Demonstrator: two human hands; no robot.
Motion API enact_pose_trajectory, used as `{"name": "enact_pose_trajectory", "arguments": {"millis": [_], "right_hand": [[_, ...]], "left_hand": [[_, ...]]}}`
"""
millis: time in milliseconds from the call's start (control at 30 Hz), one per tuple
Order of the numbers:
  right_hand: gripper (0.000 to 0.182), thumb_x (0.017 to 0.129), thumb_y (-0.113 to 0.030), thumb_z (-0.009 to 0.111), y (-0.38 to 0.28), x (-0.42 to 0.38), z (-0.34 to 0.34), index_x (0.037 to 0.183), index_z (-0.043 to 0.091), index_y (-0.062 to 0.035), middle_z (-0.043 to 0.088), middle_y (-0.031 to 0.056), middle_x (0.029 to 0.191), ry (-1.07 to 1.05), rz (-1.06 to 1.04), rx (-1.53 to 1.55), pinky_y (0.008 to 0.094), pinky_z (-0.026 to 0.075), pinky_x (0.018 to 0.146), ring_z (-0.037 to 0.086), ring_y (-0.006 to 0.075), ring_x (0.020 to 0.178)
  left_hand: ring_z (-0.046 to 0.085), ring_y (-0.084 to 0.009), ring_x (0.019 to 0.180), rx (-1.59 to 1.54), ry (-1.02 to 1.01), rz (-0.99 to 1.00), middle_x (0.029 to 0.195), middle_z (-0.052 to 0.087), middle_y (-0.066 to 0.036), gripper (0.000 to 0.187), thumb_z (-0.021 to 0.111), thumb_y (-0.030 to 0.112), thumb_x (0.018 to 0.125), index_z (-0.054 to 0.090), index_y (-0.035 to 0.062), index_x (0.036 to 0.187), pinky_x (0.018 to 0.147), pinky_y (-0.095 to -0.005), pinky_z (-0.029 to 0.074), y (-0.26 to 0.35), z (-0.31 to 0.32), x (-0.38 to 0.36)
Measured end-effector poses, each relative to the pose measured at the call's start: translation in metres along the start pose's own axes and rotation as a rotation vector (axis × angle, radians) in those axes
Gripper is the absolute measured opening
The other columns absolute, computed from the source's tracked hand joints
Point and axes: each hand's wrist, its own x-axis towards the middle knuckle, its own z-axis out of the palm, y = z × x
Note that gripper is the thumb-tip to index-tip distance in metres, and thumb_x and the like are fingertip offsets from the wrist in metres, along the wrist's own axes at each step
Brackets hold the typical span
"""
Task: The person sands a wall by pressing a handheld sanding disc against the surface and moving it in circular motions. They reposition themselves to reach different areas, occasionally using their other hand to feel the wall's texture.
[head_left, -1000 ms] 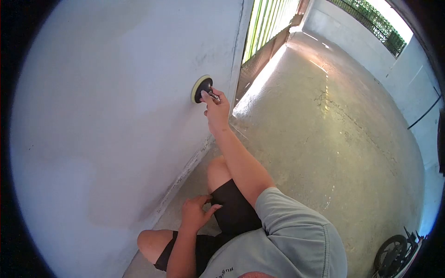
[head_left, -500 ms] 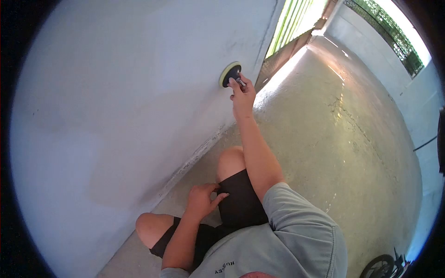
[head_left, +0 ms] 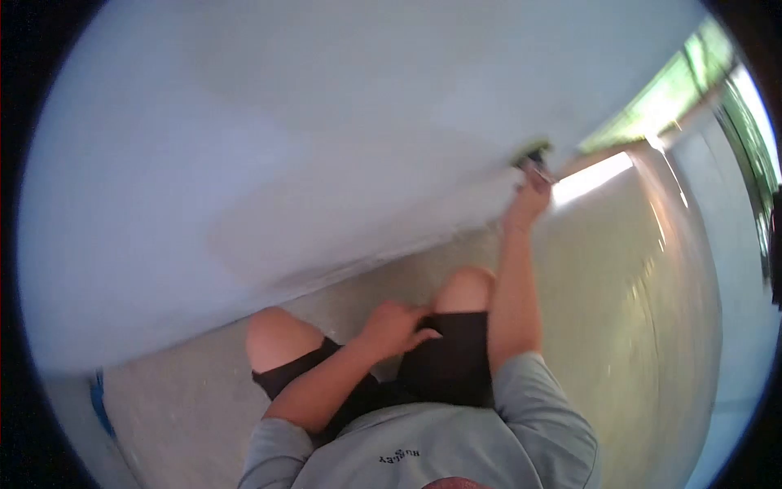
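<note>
Up near the right end of the pale wall (head_left: 326, 171), close to the bright green opening (head_left: 668, 106), we have the round pad (head_left: 533, 152), yellow-green edge, dark backing, tilted, face toward the wall. Blurred, so we cannot tell whether it touches the surface. Our right hand (head_left: 531, 196) grips it from the back, fingers closed in, arm stretched out long; exact finger placement is smeared. Our left hand (head_left: 397, 328) is loosely open, thumb apart from the fingers, lying at the right leg of our black shorts (head_left: 448, 354), just beside the right knee (head_left: 466, 289). Our left knee (head_left: 281, 336) is bent too, near the wall's base. Below us, grey shirt (head_left: 432, 448) with small dark lettering on the chest. Concrete floor (head_left: 603, 310) runs along the wall and off to the right, with a bright light strip (head_left: 593, 178) on it just beyond the right hand. Second wall (head_left: 733, 342) on the far right, light blue. Lower left, near the wall's end, some blue item (head_left: 101, 403); too small to tell what.
</note>
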Motion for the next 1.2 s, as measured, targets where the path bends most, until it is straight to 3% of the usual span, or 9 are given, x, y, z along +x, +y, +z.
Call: {"name": "enact_pose_trajectory", "arguments": {"millis": [67, 200, 467, 667, 700, 933, 1033, 1100, 1200], "right_hand": [[0.024, 0.088, -0.019, 0.068, -0.019, -0.007, 0.005, 0.108, 0.066, -0.0057, 0.070, 0.0016, 0.100, -0.034, -0.026, -0.068, 0.0251, 0.040, 0.060, 0.058, 0.0096, 0.079], [0.020, 0.091, -0.021, 0.070, -0.036, -0.017, 0.007, 0.100, 0.062, -0.0042, 0.065, 0.0010, 0.086, -0.033, -0.080, 0.005, 0.0210, 0.033, 0.050, 0.048, 0.0042, 0.063], [0.023, 0.089, -0.013, 0.072, -0.051, -0.021, 0.018, 0.106, 0.060, -0.0040, 0.063, -0.0006, 0.083, -0.010, -0.021, 0.183, 0.0194, 0.032, 0.052, 0.046, 0.0028, 0.063], [0.026, 0.085, -0.003, 0.073, -0.062, -0.045, 0.032, 0.108, 0.060, -0.0025, 0.064, 0.0017, 0.092, -0.342, -0.215, 0.315, 0.0194, 0.040, 0.059, 0.051, 0.0036, 0.072], [0.029, 0.083, 0.003, 0.073, -0.071, -0.054, 0.037, 0.108, 0.059, 0.0003, 0.064, 0.0057, 0.098, -0.358, -0.280, 0.380, 0.0200, 0.047, 0.065, 0.057, 0.0067, 0.079], [0.036, 0.078, 0.001, 0.079, -0.123, -0.084, 0.058, 0.110, 0.061, 0.0031, 0.065, 0.0065, 0.090, -0.387, -0.396, 0.400, 0.0194, 0.047, 0.061, 0.058, 0.0067, 0.073], [0.037, 0.077, -0.001, 0.081, -0.132, -0.083, 0.064, 0.109, 0.063, 0.0022, 0.064, 0.0040, 0.083, -0.315, -0.479, 0.350, 0.0183, 0.044, 0.054, 0.053, 0.0041, 0.063], [0.039, 0.074, -0.003, 0.083, -0.133, -0.074, 0.066, 0.108, 0.066, 0.0001, 0.063, 0.0028, 0.078, -0.338, -0.694, 0.264, 0.0179, 0.040, 0.050, 0.046, 0.0032, 0.056], [0.039, 0.072, -0.003, 0.085, -0.148, -0.062, 0.069, 0.107, 0.067, -0.0019, 0.061, 0.0020, 0.075, -0.308, -0.619, 0.270, 0.0185, 0.037, 0.048, 0.041, 0.0039, 0.052]], "left_hand": [[0.066, -0.0375, 0.083, 0.052, -0.045, -0.011, 0.089, 0.070, -0.014, 0.052, 0.065, 0.054, 0.083, 0.065, 0.0096, 0.111, 0.082, -0.0491, 0.049, -0.003, -0.009, 0.008], [0.065, -0.0398, 0.082, 0.198, -0.020, -0.022, 0.085, 0.068, -0.016, 0.056, 0.059, 0.058, 0.087, 0.060, 0.0103, 0.116, 0.080, -0.0505, 0.049, -0.009, 0.007, 0.005], [0.064, -0.0398, 0.080, 0.241, 0.002, -0.117, 0.081, 0.068, -0.015, 0.052, 0.050, 0.054, 0.094, 0.053, 0.0129, 0.127, 0.077, -0.0506, 0.048, -0.014, 0.001, 0.012], [0.061, -0.0394, 0.074, 0.165, 0.202, -0.052, 0.075, 0.066, -0.015, 0.048, 0.048, 0.048, 0.097, 0.049, 0.0136, 0.131, 0.069, -0.0507, 0.049, -0.025, 0.014, 0.001], [0.061, -0.0394, 0.074, 0.177, 0.202, -0.046, 0.075, 0.066, -0.015, 0.048, 0.048, 0.048, 0.097, 0.049, 0.0136, 0.131, 0.069, -0.0507, 0.049, -0.022, 0.012, -0.002], [0.063, -0.0331, 0.069, 0.204, 0.215, -0.101, 0.074, 0.066, -0.009, 0.045, 0.059, 0.044, 0.093, 0.054, 0.0121, 0.125, 0.065, -0.0459, 0.050, 0.022, -0.023, -0.036], [0.064, -0.0307, 0.067, 0.156, 0.234, -0.048, 0.073, 0.067, -0.008, 0.041, 0.063, 0.042, 0.091, 0.059, 0.0099, 0.115, 0.063, -0.0434, 0.050, 0.049, -0.047, -0.042], [0.064, -0.0298, 0.065, 0.110, 0.260, -0.002, 0.071, 0.067, -0.008, 0.038, 0.064, 0.042, 0.090, 0.062, 0.0083, 0.109, 0.061, -0.0423, 0.050, 0.059, -0.060, -0.043], [0.066, -0.0265, 0.068, 0.165, 0.263, 0.020, 0.073, 0.066, -0.008, 0.036, 0.068, 0.037, 0.089, 0.064, 0.0095, 0.112, 0.064, -0.0377, 0.052, 0.062, -0.073, -0.049]]}}
